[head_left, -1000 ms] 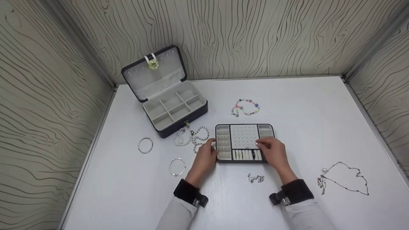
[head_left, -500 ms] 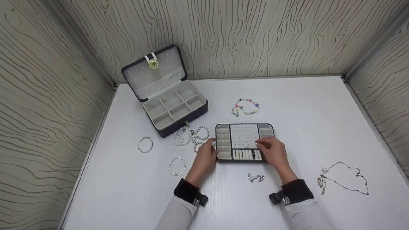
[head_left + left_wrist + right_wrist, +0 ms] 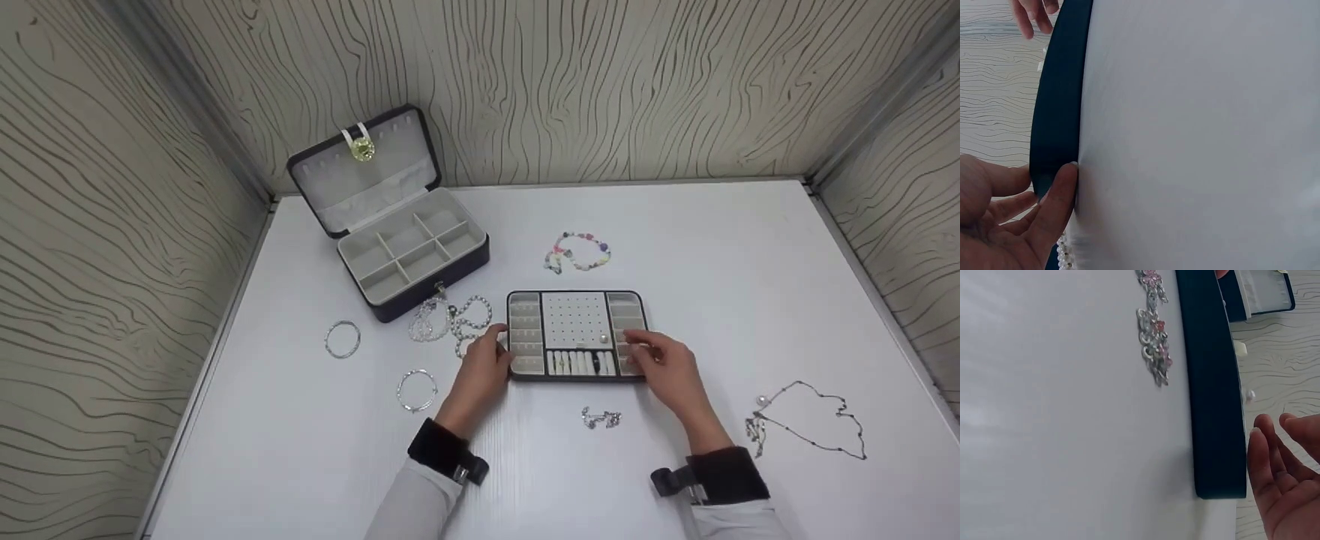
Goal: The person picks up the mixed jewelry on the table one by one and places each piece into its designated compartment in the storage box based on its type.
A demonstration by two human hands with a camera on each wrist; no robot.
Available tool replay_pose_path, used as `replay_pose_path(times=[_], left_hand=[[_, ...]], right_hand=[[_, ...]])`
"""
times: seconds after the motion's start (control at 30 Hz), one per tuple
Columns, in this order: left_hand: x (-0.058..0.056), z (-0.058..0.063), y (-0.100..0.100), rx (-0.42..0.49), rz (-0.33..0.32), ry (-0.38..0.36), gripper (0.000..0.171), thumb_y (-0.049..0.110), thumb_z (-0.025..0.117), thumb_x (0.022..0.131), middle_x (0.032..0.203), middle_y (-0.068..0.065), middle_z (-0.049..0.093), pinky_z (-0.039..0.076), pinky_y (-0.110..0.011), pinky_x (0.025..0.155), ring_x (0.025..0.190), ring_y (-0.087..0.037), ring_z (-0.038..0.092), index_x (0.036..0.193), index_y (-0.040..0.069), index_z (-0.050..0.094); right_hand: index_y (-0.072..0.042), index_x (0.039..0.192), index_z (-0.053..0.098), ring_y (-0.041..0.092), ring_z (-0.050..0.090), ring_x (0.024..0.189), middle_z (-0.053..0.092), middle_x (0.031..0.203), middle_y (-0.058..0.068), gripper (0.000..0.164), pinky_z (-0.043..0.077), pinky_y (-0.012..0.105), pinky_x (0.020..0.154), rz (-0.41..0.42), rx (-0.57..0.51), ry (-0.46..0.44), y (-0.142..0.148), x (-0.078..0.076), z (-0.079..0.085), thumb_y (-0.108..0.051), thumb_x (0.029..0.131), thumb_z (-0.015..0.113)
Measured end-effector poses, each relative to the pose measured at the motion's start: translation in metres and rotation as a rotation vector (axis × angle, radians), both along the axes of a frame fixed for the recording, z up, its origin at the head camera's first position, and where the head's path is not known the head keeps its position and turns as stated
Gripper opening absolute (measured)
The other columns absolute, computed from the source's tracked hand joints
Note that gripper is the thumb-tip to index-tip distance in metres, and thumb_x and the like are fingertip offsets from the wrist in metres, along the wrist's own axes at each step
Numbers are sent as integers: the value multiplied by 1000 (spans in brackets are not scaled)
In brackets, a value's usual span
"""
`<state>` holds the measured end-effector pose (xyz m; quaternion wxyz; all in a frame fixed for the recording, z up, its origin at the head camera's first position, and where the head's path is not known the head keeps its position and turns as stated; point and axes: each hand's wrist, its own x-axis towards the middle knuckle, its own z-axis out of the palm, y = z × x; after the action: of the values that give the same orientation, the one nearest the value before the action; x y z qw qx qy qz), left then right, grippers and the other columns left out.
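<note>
Left hand [image 3: 482, 367]: tray's [image 3: 1216, 399] left edge pinched
Right hand [image 3: 667, 367]: fingers slightly parted over right edge
Desk [image 3: 750, 285]: box [image 3: 405, 302] placed near back-left corner

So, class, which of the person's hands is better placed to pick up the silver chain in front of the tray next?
Probably the right hand: it holds nothing and is nearer the silver chain, while the left hand holds the tray by its left side.
</note>
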<state>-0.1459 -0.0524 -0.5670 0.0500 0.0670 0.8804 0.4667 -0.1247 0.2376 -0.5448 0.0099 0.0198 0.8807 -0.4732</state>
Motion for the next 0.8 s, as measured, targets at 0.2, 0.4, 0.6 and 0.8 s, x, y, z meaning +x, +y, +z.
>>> replay_pose_path(times=[0.2, 0.4, 0.6, 0.8], left_hand=[[1, 0, 2, -6, 9, -14, 44, 3, 61, 93, 76, 3, 55, 46, -27, 59, 66, -9, 52, 136, 1, 50], [0, 0, 1, -7, 12, -13, 45, 2, 61, 92, 75, 3, 55, 47, -28, 61, 66, -9, 53, 136, 1, 50], [0, 0, 1, 12, 4, -18, 45, 0, 60, 92, 74, 2, 55, 48, -28, 59, 63, -9, 53, 136, 0, 50], [0, 1, 0, 12, 6, -1, 44, 1, 61, 92, 75, 2, 56, 48, -28, 62, 66, -10, 53, 134, 1, 51]], right_hand=[[2, 128, 61, 25, 66, 89, 62, 120, 22, 31, 54, 20, 66, -73, 69, 7, 33, 16, 8, -3, 98, 56], [2, 133, 56, 34, 66, 92, 59, 123, 25, 37, 52, 21, 59, -179, 176, -45, 72, 30, 7, -10, 98, 58], [6, 132, 54, 44, 58, 106, 52, 128, 30, 38, 50, 26, 61, -245, 288, -156, 111, 42, 7, -9, 97, 56], [8, 130, 54, 47, 56, 104, 53, 124, 32, 38, 47, 31, 58, -275, 358, -224, 138, 53, 11, -6, 95, 56]])
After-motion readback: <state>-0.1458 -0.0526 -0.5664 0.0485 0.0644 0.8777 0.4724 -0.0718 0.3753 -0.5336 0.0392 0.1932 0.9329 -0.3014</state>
